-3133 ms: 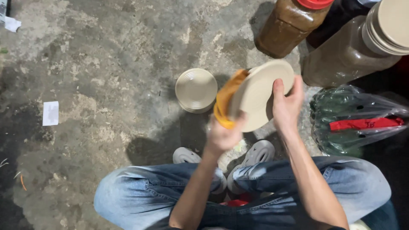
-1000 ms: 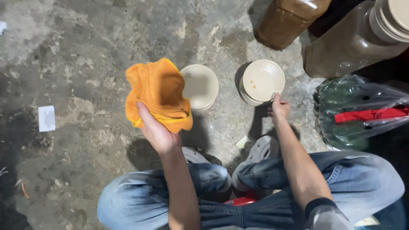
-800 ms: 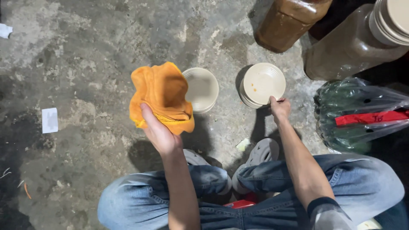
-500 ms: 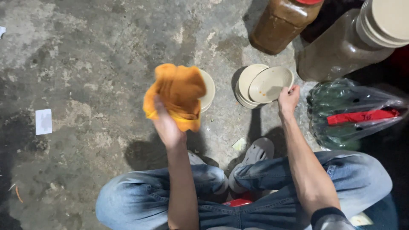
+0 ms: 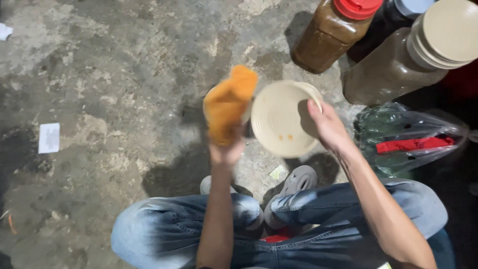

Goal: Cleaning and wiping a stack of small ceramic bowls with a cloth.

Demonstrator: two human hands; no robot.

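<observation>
Squatting on a stained concrete floor (image 5: 99,74), I hold a cream-coloured plate (image 5: 280,119) tilted up off the ground, its face turned toward me and two small orange specks showing near its lower middle. The risk, as I judge it, sits in that grip: my right hand (image 5: 326,127) has the plate only by its right rim, fingers curled over the edge and thumb behind, so a hard rub could twist it loose and drop it onto the concrete, or onto the second plate (image 5: 210,99) lying half hidden behind the cloth. A swing to the right could also knock the brown jar with the red lid (image 5: 333,32) or the larger brown jar (image 5: 388,69) standing near the floor's far right edge, plates stacked on its top.

My left hand (image 5: 226,152) is closed in a fist around an orange cloth (image 5: 229,102), bunched and upright, just beside the plate's left rim; whether it touches the plate I cannot tell. A clear bag with a red strip (image 5: 408,144) lies at my right knee.
</observation>
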